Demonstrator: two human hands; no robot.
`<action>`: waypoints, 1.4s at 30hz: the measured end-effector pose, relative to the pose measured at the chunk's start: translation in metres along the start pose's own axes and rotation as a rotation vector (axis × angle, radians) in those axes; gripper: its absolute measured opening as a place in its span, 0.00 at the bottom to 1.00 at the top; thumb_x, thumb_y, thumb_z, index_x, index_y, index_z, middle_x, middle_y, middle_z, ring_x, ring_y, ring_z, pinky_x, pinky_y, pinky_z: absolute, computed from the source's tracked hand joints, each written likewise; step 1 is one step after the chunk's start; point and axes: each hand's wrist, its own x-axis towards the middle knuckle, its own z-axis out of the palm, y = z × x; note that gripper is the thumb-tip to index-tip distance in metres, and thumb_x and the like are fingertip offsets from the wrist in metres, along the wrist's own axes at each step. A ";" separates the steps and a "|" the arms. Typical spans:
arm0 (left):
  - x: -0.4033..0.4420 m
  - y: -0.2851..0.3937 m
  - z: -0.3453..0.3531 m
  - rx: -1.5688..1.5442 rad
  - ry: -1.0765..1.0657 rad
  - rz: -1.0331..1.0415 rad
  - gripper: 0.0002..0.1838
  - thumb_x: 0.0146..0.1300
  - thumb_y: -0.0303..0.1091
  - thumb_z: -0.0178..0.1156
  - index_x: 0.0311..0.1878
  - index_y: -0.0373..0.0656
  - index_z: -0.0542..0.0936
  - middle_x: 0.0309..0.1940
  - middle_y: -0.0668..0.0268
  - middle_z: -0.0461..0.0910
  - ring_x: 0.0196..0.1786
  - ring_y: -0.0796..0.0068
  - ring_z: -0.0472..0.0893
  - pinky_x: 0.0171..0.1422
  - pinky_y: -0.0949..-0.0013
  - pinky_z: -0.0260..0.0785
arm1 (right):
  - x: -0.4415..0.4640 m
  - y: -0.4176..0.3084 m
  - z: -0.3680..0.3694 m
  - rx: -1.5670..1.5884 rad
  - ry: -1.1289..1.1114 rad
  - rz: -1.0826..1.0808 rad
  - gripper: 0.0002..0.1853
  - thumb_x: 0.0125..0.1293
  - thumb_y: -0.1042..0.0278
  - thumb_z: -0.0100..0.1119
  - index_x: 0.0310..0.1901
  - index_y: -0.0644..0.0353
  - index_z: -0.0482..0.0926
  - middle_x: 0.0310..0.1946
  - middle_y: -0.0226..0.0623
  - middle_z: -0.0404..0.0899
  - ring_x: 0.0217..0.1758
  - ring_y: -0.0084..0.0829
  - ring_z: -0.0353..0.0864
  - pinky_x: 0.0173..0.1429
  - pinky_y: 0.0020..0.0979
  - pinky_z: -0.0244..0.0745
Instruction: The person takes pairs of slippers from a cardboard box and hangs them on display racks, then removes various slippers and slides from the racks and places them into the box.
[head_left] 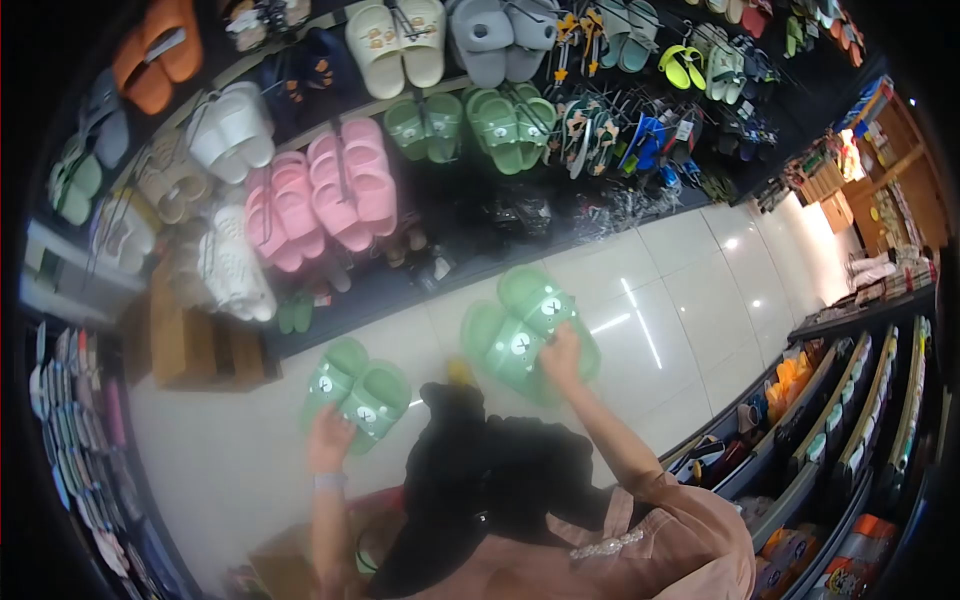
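Note:
My left hand [330,440] is closed on a pair of pale green slippers [380,391] with round white face patches on the straps. Held out to the right is a larger-looking pair of the same green slippers [497,340], with my right hand [560,357] gripping it by the strap area. Both pairs are up in the air over the floor, apart from each other. My fingers partly cover the straps. On the rack in front hang similar green slippers [510,128], beside pink slippers [352,185].
Ahead, a dark display rack [460,215] carries rows of slippers and sandals. A cardboard box [205,345] stands at its left end. Shelves with dividers [810,440] line the right side, and hanging packs [85,430] the left. Between them runs a shiny tiled floor [650,300].

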 end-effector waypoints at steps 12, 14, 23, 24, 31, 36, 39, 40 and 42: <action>0.168 0.045 0.118 0.031 -0.129 -0.212 0.13 0.58 0.31 0.54 0.46 0.43 0.69 0.42 0.62 0.69 0.47 0.65 0.69 0.52 0.62 0.61 | 0.141 0.012 0.039 -0.104 0.164 0.158 0.09 0.42 0.82 0.54 0.30 0.67 0.76 0.25 0.42 0.73 0.22 0.33 0.70 0.27 0.31 0.65; 0.189 0.050 0.132 0.067 -0.117 -0.252 0.09 0.57 0.32 0.55 0.41 0.43 0.71 0.37 0.66 0.70 0.44 0.67 0.72 0.54 0.62 0.64 | 0.161 0.016 0.048 -0.070 0.219 0.221 0.09 0.42 0.81 0.54 0.29 0.68 0.74 0.24 0.42 0.72 0.21 0.33 0.70 0.28 0.31 0.65; 0.210 0.036 0.220 0.003 -0.037 -0.297 0.10 0.59 0.31 0.52 0.44 0.42 0.68 0.44 0.62 0.65 0.46 0.65 0.68 0.53 0.58 0.62 | 0.261 0.099 0.071 -0.216 0.331 0.110 0.09 0.39 0.80 0.53 0.28 0.67 0.74 0.23 0.47 0.73 0.22 0.43 0.72 0.29 0.37 0.67; 0.214 0.033 0.225 -0.006 -0.051 -0.289 0.09 0.59 0.31 0.53 0.42 0.43 0.70 0.40 0.64 0.67 0.44 0.65 0.70 0.54 0.60 0.62 | 0.274 0.097 0.071 -0.202 0.316 0.133 0.09 0.39 0.80 0.53 0.28 0.67 0.74 0.24 0.48 0.74 0.24 0.46 0.73 0.31 0.39 0.67; 0.236 0.007 0.280 -0.051 0.005 -0.253 0.08 0.59 0.32 0.53 0.41 0.42 0.71 0.37 0.66 0.68 0.44 0.66 0.70 0.54 0.62 0.63 | 0.352 0.144 0.086 -0.238 0.292 0.128 0.09 0.39 0.80 0.52 0.28 0.68 0.74 0.26 0.50 0.74 0.27 0.49 0.73 0.34 0.41 0.68; 0.255 -0.010 0.302 -0.132 0.020 -0.235 0.07 0.61 0.30 0.49 0.41 0.42 0.70 0.40 0.61 0.67 0.45 0.64 0.69 0.55 0.57 0.63 | 0.380 0.142 0.076 -0.099 0.243 0.047 0.07 0.40 0.81 0.51 0.25 0.69 0.72 0.25 0.48 0.72 0.25 0.47 0.71 0.30 0.38 0.66; 0.263 -0.016 0.321 -0.058 0.040 -0.226 0.05 0.61 0.32 0.51 0.38 0.43 0.70 0.37 0.66 0.67 0.44 0.68 0.69 0.55 0.62 0.63 | 0.393 0.147 0.080 -0.040 0.259 -0.051 0.06 0.39 0.82 0.51 0.25 0.70 0.71 0.24 0.47 0.70 0.24 0.46 0.70 0.28 0.37 0.65; 0.265 -0.019 0.323 -0.075 0.052 -0.226 0.05 0.61 0.32 0.51 0.38 0.43 0.70 0.37 0.66 0.67 0.43 0.68 0.69 0.55 0.62 0.63 | 0.397 0.144 0.082 -0.040 0.252 -0.044 0.06 0.39 0.82 0.51 0.25 0.70 0.71 0.24 0.47 0.70 0.24 0.46 0.70 0.28 0.37 0.65; 0.264 -0.025 0.327 -0.088 0.076 -0.234 0.04 0.61 0.32 0.51 0.38 0.43 0.70 0.36 0.66 0.68 0.43 0.68 0.69 0.54 0.62 0.64 | 0.404 0.140 0.084 0.008 0.215 -0.016 0.06 0.39 0.83 0.50 0.24 0.70 0.71 0.24 0.47 0.70 0.24 0.45 0.70 0.28 0.36 0.64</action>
